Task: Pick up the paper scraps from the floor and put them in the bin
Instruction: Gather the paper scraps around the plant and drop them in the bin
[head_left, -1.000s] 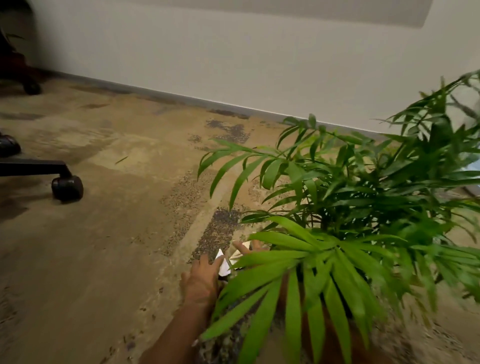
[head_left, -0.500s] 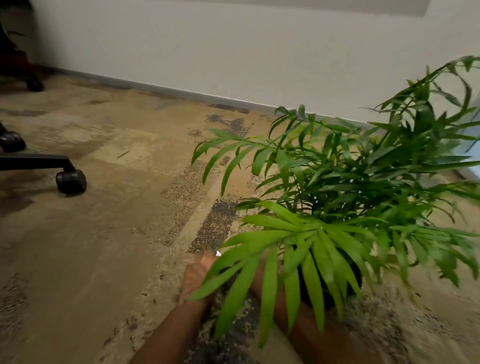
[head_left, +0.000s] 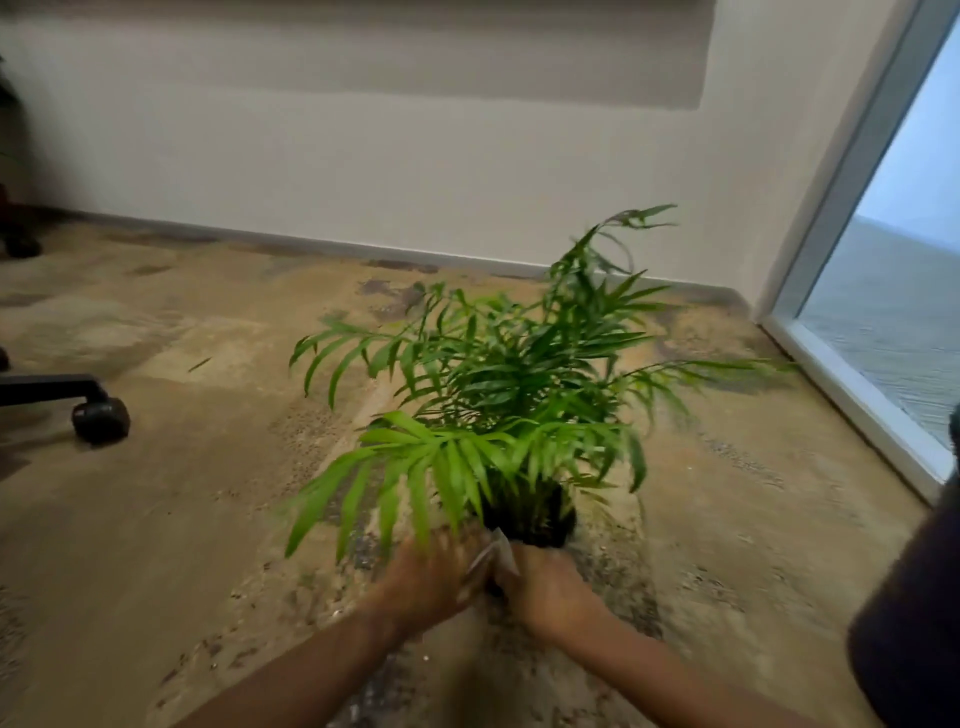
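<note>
1. Paper scraps (head_left: 493, 555) are now off the floor (head_left: 156, 545). They show as a pale, creased sliver between the 2 hands, just in front of the black pot of the potted palm (head_left: 498, 395). 1 second ago a white piece lay low behind the fronds, under the reaching hands.
2. The right hand (head_left: 548, 590) has its fingers (head_left: 522, 565) curled onto the scraps. The left hand (head_left: 428, 577) touches their other edge, but motion blur and an overhanging frond hide it, so I cannot tell whether its fingers are clamped or loose.
3. The view has pulled back and up. The palm fills less of the frame, a window (head_left: 893, 291) now shows at right, and the chair caster (head_left: 101, 420) is unchanged at left.
4. Judged from this, the gathering by the palm looks done and the carry comes next. No bin is in view, so it must be found first. Thin scraps could slip from a loose grip.
</note>
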